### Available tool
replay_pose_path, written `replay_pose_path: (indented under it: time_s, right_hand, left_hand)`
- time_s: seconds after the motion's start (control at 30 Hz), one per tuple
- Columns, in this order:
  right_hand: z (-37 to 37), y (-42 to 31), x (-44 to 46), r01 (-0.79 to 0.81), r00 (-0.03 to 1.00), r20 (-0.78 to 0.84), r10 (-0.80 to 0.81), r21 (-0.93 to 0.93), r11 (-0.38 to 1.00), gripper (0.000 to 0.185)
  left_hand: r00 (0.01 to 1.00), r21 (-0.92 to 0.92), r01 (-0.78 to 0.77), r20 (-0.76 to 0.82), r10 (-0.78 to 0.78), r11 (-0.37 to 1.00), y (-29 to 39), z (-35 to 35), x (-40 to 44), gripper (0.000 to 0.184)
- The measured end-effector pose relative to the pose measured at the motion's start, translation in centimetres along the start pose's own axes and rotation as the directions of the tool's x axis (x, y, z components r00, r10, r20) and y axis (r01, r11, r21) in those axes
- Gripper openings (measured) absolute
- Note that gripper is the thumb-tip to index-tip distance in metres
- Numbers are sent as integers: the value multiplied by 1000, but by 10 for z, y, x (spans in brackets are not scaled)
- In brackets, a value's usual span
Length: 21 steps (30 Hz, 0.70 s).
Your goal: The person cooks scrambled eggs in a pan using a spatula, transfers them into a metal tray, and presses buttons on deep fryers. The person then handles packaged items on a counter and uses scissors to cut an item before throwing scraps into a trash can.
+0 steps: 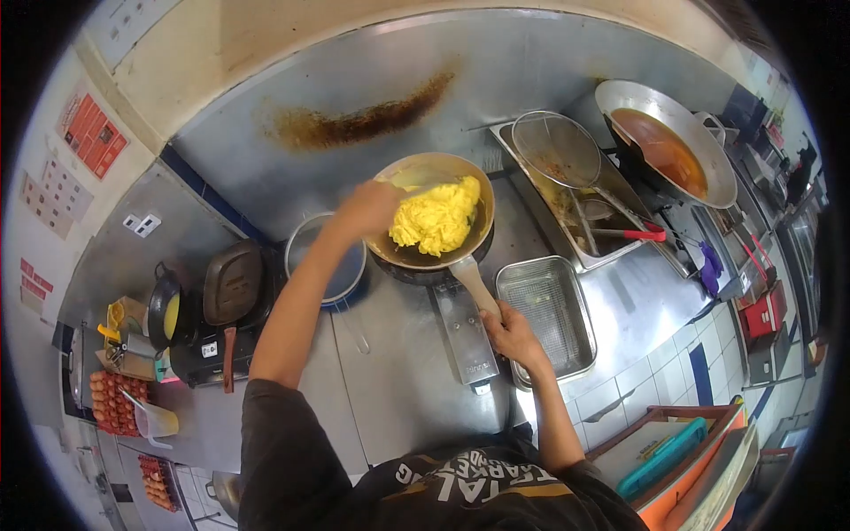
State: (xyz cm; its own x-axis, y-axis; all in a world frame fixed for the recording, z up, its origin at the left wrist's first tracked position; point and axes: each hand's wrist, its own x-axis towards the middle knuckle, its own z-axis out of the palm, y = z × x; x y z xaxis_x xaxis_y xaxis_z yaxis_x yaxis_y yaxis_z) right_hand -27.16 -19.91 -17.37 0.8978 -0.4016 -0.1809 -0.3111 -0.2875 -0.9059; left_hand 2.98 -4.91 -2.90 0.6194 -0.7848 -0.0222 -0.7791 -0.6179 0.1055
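Observation:
Scrambled eggs [436, 218], bright yellow and heaped, lie in a frying pan [485, 232] on a single burner. My left hand [370, 211] is closed above the pan's left side, gripping a grey cooking utensil [427, 188]. Its far end meets the eggs; its exact shape is partly hidden by my hand and the food. Lower right, my right hand [513, 334] is wrapped round the pan's light-coloured handle [475, 285].
A wire-mesh basket tray [547, 314] sits right of the burner. Behind it are a large strainer [556, 149] over a metal tray and a wok of orange-brown oil [660, 146]. Left are a blue-rimmed pot [341, 296], a square grill pan [234, 281] and egg trays [115, 403].

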Motion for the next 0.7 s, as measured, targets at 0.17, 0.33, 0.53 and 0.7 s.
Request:
replay_pose_path:
  time_s: [0.17, 0.33, 0.53, 0.7]
  right_hand:
    - [-3, 1, 1, -24, 998, 57, 23, 19, 1000, 38]
    - [-6, -10, -3, -39, 999, 33, 40, -17, 999, 39]
    - [-3, -8, -2, -17, 999, 30, 18, -10, 1000, 39]
    - [-8, -19, -6, -38, 999, 25, 39, -30, 999, 40]
  left_hand:
    - [974, 88, -224, -25, 227, 971, 27, -15, -62, 31]
    - [991, 149, -115, -57, 125, 982, 59, -90, -137, 24]
    - [1000, 104, -11, 3, 11, 994, 57, -34, -140, 25]
    - [973, 10, 30, -230, -27, 1000, 31, 51, -66, 24]
